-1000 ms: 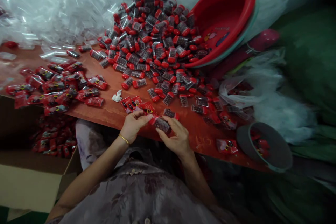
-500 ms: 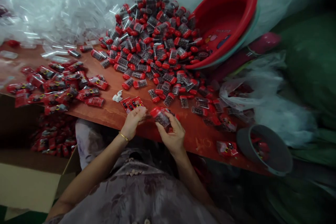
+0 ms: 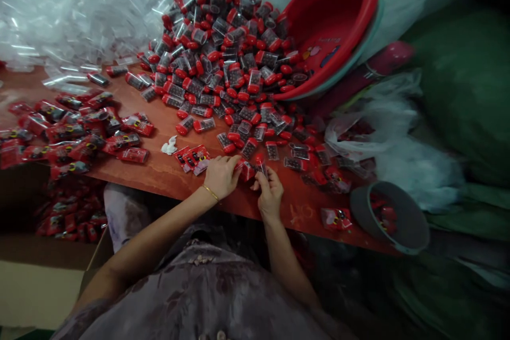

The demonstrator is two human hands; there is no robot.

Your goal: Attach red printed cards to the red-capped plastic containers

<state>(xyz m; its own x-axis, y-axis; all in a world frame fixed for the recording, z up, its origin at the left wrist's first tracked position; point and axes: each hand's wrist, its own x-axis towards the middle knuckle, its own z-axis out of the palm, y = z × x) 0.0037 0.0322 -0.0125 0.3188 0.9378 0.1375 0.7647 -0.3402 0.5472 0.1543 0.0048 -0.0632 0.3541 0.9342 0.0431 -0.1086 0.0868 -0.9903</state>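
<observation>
My left hand [image 3: 223, 175], with a gold bracelet at the wrist, is closed with its fingertips on a red printed wrapper [image 3: 247, 171] at the table's front edge. In my right hand [image 3: 271, 194], thumb and fingers pinch a small clear container with a red cap [image 3: 261, 164], held close to the wrapper. Whether the container touches the wrapper I cannot tell. Left of my left hand lie several flat red printed cards [image 3: 193, 157] and a crumpled white scrap [image 3: 169, 145]. Beyond my hands rises a heap of red-capped containers with dark contents [image 3: 223, 58].
Filled red packets [image 3: 79, 127] lie at the left, above an open box [image 3: 43, 281] of more packets. Clear empty tubes [image 3: 79, 16] pile up behind. A tilted red basin [image 3: 338, 16] leans at the back right. A grey bowl [image 3: 406, 223] stands at the right edge near plastic bags [image 3: 414, 164].
My left hand has moved right, to the wrapper. My right hand has turned, and the container now stands more upright in its fingers. The view has shifted slightly right.
</observation>
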